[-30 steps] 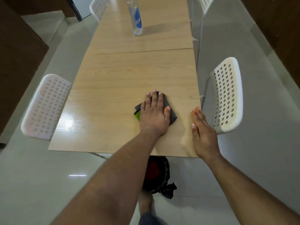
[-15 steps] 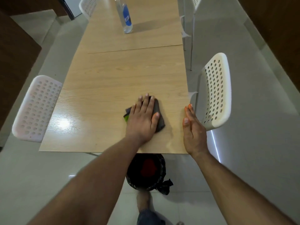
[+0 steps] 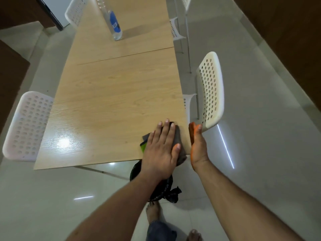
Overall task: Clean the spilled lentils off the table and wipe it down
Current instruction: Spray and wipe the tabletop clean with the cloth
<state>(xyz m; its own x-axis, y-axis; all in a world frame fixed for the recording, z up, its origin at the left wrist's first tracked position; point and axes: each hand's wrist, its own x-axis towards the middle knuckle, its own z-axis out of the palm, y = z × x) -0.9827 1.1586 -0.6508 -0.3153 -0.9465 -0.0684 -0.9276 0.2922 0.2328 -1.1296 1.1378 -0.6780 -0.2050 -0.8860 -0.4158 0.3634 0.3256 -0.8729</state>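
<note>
My left hand [image 3: 160, 150] lies flat, fingers straight, pressing a folded grey cloth with a green edge [image 3: 178, 145] onto the near right corner of the light wooden table [image 3: 107, 108]. The cloth overhangs the near edge a little. My right hand [image 3: 198, 145] stands edgewise against the table's right edge, fingers straight, its palm side lit orange. I cannot make out loose lentils on the tabletop.
A black-lined bin [image 3: 161, 186] sits on the floor under the near table edge, partly hidden by my left arm. White perforated chairs stand at the right [image 3: 211, 91], the left [image 3: 26, 126] and the far left [image 3: 76, 11]. A clear bottle with a blue label [image 3: 113, 23] stands far down the table.
My left hand slid the cloth right and nearer, to the table's near right corner. My right hand stayed along the right edge. The camera shifted.
</note>
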